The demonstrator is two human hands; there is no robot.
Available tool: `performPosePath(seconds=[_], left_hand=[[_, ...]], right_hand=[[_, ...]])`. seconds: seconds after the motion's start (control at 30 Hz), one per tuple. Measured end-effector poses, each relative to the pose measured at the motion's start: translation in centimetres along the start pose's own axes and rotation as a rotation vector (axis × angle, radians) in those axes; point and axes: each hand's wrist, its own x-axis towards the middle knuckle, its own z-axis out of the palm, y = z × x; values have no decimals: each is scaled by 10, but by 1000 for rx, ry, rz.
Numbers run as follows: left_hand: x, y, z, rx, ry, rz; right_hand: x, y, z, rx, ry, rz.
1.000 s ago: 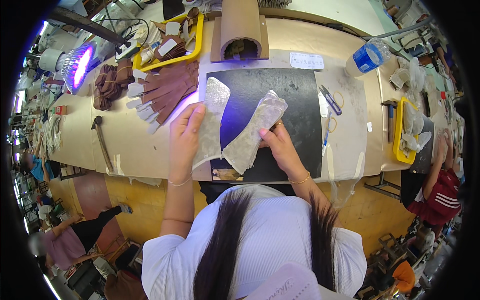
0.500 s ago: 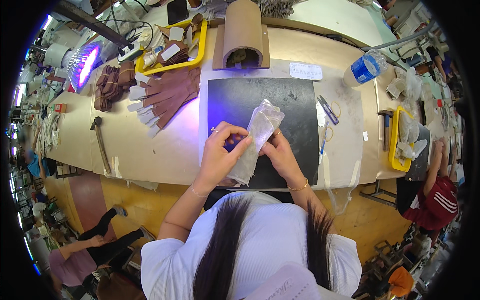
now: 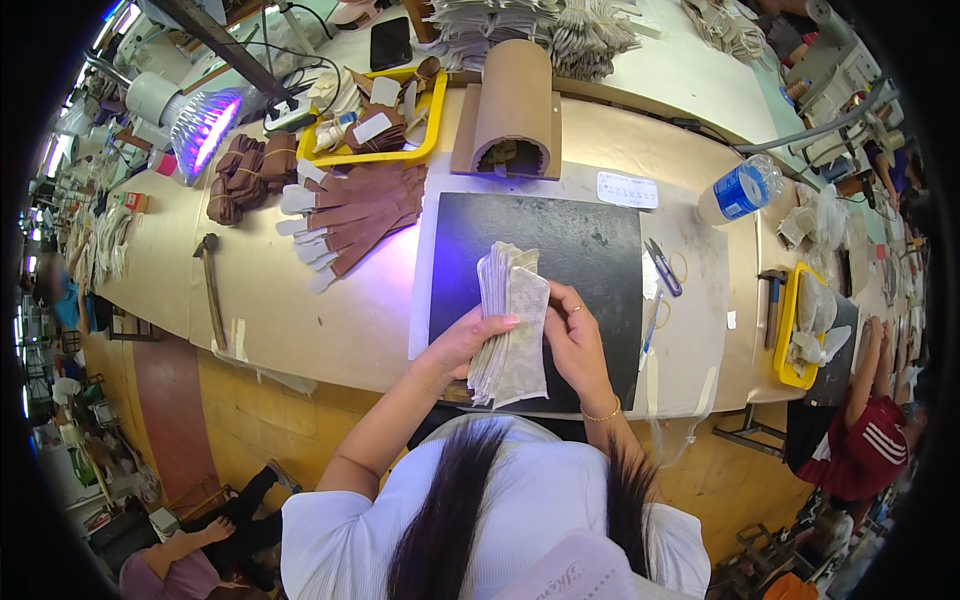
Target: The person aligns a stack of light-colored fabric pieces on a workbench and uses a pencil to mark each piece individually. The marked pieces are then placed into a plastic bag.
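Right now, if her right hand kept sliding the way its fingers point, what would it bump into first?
The right hand points leftward, straight into the grey folded stack of pieces it already touches; beyond that sits the left hand. Depth is hard to judge.

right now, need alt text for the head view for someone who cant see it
Both hands, left hand and right hand, hold a folded grey piece upright over a black mat on a tan workbench. Brown strips and a yellow tray lie beyond.

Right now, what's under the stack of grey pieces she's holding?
Under the grey stack, held by the left hand and right hand, lies the black mat on the workbench. The mat directly beneath is covered.
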Motion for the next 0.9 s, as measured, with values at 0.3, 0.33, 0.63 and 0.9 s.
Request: performPosePath(seconds=[0.3, 0.33, 0.63, 0.9], left_hand=[[-8, -7, -5, -28, 61, 109], [-10, -6, -9, -44, 26, 87], [-19, 2, -13, -7, -93, 78], [-22, -2, -20, -116, -154, 150]], right_hand=[[7, 3, -2, 289, 113, 95], [9, 7, -13, 294, 146, 104], [22, -32, -13, -385, 76, -291], [14, -15, 16, -172, -15, -406]])
